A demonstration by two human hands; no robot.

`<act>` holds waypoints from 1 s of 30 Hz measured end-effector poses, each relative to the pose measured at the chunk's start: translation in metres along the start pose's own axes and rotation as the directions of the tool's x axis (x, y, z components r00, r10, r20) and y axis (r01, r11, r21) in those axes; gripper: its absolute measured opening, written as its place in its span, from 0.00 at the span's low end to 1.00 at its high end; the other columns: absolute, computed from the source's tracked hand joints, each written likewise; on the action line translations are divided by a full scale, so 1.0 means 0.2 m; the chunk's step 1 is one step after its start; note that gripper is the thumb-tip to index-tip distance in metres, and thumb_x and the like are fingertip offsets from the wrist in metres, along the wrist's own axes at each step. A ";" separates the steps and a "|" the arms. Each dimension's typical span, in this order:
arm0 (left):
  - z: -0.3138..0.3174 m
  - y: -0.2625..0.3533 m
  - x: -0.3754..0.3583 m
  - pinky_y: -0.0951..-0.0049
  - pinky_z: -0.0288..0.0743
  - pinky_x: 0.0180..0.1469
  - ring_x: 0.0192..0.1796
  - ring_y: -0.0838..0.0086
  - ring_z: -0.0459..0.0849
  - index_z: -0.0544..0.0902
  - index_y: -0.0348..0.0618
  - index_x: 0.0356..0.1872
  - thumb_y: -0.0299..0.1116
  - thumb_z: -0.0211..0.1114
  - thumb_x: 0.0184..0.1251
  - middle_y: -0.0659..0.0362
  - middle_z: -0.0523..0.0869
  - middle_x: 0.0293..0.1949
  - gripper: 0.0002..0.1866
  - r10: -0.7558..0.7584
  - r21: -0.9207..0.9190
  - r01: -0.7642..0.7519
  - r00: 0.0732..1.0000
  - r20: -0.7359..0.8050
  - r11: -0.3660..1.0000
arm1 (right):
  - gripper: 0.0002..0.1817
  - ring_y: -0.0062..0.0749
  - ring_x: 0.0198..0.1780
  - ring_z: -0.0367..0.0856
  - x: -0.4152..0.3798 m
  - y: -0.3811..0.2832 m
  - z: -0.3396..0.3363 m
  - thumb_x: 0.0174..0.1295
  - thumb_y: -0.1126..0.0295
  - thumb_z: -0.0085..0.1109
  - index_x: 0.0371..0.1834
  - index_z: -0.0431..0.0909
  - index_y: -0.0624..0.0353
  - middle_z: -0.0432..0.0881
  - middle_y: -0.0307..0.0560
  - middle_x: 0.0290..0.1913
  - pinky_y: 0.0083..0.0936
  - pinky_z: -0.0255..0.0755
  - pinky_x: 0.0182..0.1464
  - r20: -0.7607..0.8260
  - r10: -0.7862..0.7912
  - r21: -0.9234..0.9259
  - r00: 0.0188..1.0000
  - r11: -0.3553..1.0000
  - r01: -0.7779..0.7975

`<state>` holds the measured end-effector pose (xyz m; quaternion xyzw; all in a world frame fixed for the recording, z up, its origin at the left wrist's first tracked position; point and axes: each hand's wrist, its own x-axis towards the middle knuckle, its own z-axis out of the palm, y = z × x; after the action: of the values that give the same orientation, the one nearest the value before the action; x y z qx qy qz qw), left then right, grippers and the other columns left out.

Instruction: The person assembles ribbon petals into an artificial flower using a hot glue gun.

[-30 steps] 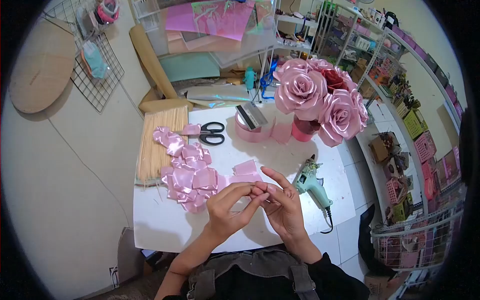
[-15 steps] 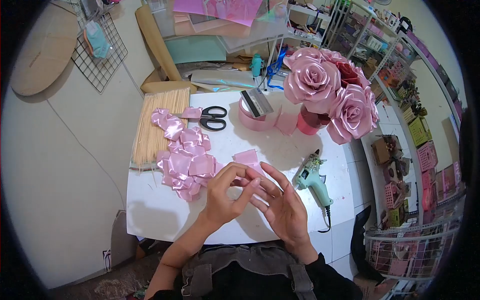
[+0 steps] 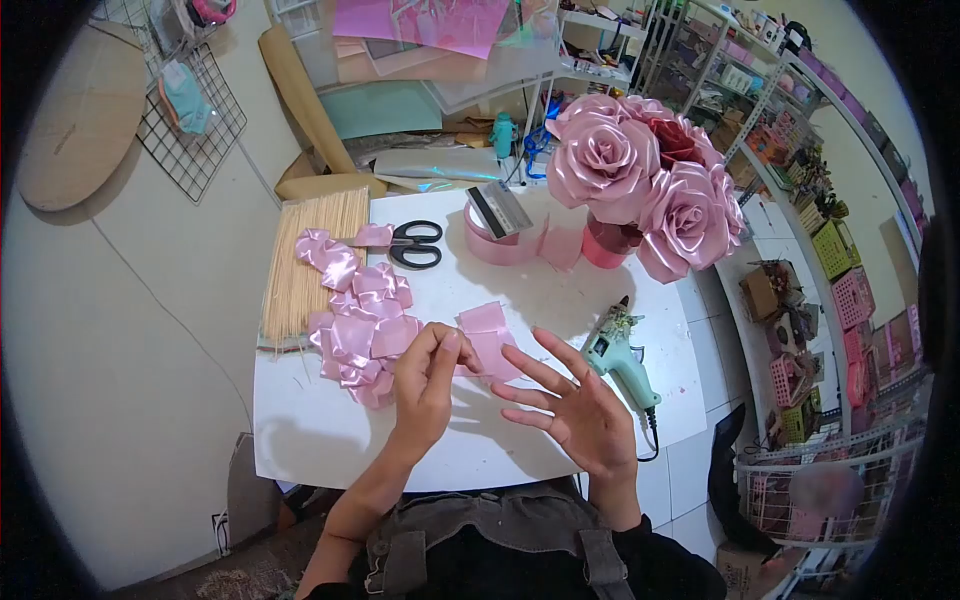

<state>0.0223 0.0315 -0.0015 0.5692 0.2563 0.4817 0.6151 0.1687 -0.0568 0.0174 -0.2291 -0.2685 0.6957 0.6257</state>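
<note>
Our left hand (image 3: pixel 425 385) is pinched, though we cannot tell whether on anything; our right hand (image 3: pixel 578 412) spreads free. The pink ribbon (image 3: pixel 486 335) lies beyond them on the desk (image 3: pixel 475 445), probably light, soft, slippery, best held by its edges.

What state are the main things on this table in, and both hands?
Left hand: curled, contents unclear
Right hand: open, spread
Glue gun: lying on its side
Scissors: lying flat
Ribbon roll: partly unwound
Card: tilted atop the roll
Ribbon pieces: heaped
Sticks: piled flat
Roses: open-petalled
</note>
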 end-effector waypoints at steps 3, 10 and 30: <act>0.01 0.02 0.01 0.76 0.66 0.37 0.34 0.73 0.73 0.72 0.35 0.33 0.32 0.51 0.58 0.56 0.75 0.29 0.09 0.275 0.325 -0.268 0.961 0.025 0.907 | 0.31 0.53 0.58 0.59 0.01 0.00 0.00 0.60 0.54 0.36 0.63 0.44 0.59 0.53 0.61 0.61 0.39 0.58 0.57 0.027 0.029 0.069 0.999 0.997 -0.031; 0.04 0.08 0.02 0.71 0.66 0.38 0.39 0.66 0.73 0.80 0.42 0.33 0.27 0.66 0.33 0.58 0.78 0.36 0.17 0.450 0.597 -0.602 0.797 0.403 0.531 | 0.29 0.48 0.58 0.60 0.00 0.06 0.02 0.61 0.59 0.38 0.61 0.46 0.62 0.58 0.57 0.58 0.37 0.58 0.57 0.000 0.107 0.105 0.994 0.989 -0.107; -0.10 0.07 0.01 0.75 0.77 0.35 0.32 0.69 0.81 0.77 0.33 0.30 0.20 0.59 0.51 0.50 0.81 0.28 0.05 -0.136 -0.474 0.042 0.977 -0.167 0.879 | 0.26 0.41 0.50 0.71 -0.22 -0.26 -0.13 0.43 0.77 0.56 0.49 0.63 0.69 0.70 0.62 0.49 0.34 0.63 0.54 -0.123 -0.823 -0.769 0.554 0.432 0.471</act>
<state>0.0019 0.0416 0.0073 0.3415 0.2175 0.5538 0.7276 0.2295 -0.0939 0.0305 -0.4721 -0.3971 0.1601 0.7706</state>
